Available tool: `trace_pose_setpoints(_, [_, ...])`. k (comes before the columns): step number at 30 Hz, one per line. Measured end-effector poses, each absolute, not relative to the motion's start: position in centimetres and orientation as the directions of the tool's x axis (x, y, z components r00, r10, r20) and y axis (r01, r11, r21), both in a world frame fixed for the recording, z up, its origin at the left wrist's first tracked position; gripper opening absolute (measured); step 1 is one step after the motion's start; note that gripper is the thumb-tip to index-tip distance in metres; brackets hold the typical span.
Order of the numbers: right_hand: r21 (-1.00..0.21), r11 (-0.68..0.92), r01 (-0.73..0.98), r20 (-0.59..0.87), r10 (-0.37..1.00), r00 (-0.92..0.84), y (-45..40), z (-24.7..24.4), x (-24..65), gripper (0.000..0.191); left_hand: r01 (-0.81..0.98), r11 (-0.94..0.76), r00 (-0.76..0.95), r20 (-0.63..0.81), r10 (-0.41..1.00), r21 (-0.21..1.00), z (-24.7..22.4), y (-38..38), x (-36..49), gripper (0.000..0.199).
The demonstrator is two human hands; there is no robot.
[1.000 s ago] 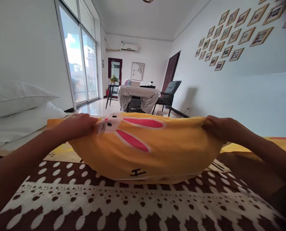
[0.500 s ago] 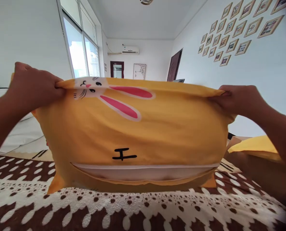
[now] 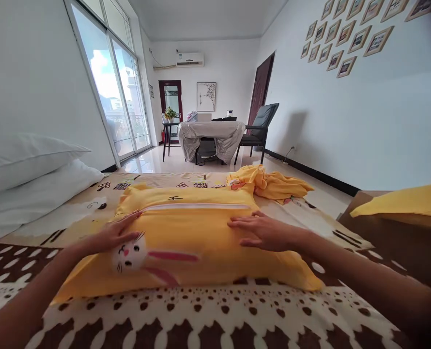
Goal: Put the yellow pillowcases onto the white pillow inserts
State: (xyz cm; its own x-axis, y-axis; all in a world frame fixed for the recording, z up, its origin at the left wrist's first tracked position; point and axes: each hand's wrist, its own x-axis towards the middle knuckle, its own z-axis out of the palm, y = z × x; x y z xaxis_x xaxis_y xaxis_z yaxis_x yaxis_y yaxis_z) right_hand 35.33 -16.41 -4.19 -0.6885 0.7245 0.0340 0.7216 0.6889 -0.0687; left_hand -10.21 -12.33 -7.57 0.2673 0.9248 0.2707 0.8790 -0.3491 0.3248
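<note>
A yellow pillow (image 3: 201,232) with a printed rabbit face and pink ears lies flat on the patterned bedspread (image 3: 186,315). Along its far side runs a pale slit-like opening (image 3: 197,207). My left hand (image 3: 119,231) rests on the left part of the pillow, just above the rabbit's face, with the fingers stretched out. On the right part lies my right hand (image 3: 261,231), its fingers spread and touching the cloth. Neither hand grips anything.
Crumpled orange-yellow cloth (image 3: 273,184) lies behind the pillow to the right. White pillows (image 3: 37,179) are stacked at left. A brown box (image 3: 386,252) with yellow fabric (image 3: 407,208) stands at right. Beyond the bed are a covered table (image 3: 211,133) and a chair (image 3: 259,128).
The pillow was held upright by its top edge in both hands. It now lies flat, with its slit on the far side. Both hands have let go and rest on it.
</note>
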Motion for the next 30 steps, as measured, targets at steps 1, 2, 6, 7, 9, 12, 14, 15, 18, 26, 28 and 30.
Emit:
trace_pose_setpoints(1, [-0.072, 0.673, 0.736, 0.009, 0.739, -0.674, -16.0, -5.1, 35.2, 0.065, 0.895, -0.32, 0.266, 0.204, 0.942, 0.311, -8.6, -11.9, -10.6, 0.079])
trace_pose_setpoints(2, [-0.075, 0.66, 0.747, 0.007, 0.75, -0.662, -15.5, -5.8, 35.2, 0.066, 0.91, -0.295, 0.261, 0.151, 0.954, 0.29, -9.3, -11.5, -11.1, 0.076])
trace_pose_setpoints(6, [-0.107, 0.644, 0.758, 0.097, 0.765, -0.636, -13.6, -6.4, 35.6, 0.053, 0.931, -0.294, 0.253, 0.2, 0.947, 0.216, -9.3, -10.5, -11.5, 0.065])
trace_pose_setpoints(7, [-0.105, 0.63, 0.769, 0.133, 0.775, -0.617, -13.1, -6.3, 35.5, 0.052, 0.93, -0.317, 0.267, 0.251, 0.931, 0.188, -9.1, -10.3, -11.0, 0.063])
trace_pose_setpoints(9, [-0.109, 0.599, 0.793, 0.177, 0.797, -0.577, -12.0, -6.3, 34.9, 0.054, 0.903, -0.405, 0.343, 0.323, 0.882, 0.145, -8.6, -9.9, -9.4, 0.061])
trace_pose_setpoints(12, [-0.206, 0.514, 0.833, 0.116, 0.858, -0.501, -10.3, -6.5, 33.9, 0.054, 0.851, -0.494, 0.433, 0.296, 0.851, 0.175, -8.2, -8.8, -6.7, 0.054])
trace_pose_setpoints(14, [-0.257, 0.437, 0.862, 0.045, 0.896, -0.441, -9.5, -6.6, 33.9, 0.043, 0.861, -0.466, 0.408, 0.27, 0.872, 0.205, -8.1, -7.9, -5.6, 0.047])
trace_pose_setpoints(15, [-0.254, 0.422, 0.87, 0.023, 0.902, -0.431, -9.4, -6.6, 34.0, 0.035, 0.868, -0.451, 0.394, 0.266, 0.88, 0.206, -8.1, -7.5, -5.3, 0.045])
trace_pose_setpoints(18, [-0.152, 0.505, 0.85, 0.067, 0.863, -0.501, -9.7, -6.5, 34.9, 0.029, 0.856, -0.487, 0.437, 0.258, 0.861, 0.173, -7.7, -6.6, -5.3, 0.039])
trace_pose_setpoints(26, [-0.172, 0.566, 0.807, 0.426, 0.781, -0.457, -9.6, -5.3, 34.1, 0.026, 0.797, -0.542, 0.362, 0.508, 0.782, 0.266, -5.1, -6.2, -4.7, 0.034])
trace_pose_setpoints(28, [-0.222, 0.542, 0.81, 0.398, 0.809, -0.432, -9.2, -5.4, 33.4, 0.03, 0.817, -0.502, 0.302, 0.531, 0.792, 0.284, -4.7, -6.4, -4.3, 0.034])
trace_pose_setpoints(30, [-0.24, 0.504, 0.83, 0.389, 0.833, -0.393, -8.6, -5.6, 33.1, 0.033, 0.836, -0.46, 0.248, 0.542, 0.803, 0.299, -4.6, -6.3, -4.1, 0.034])
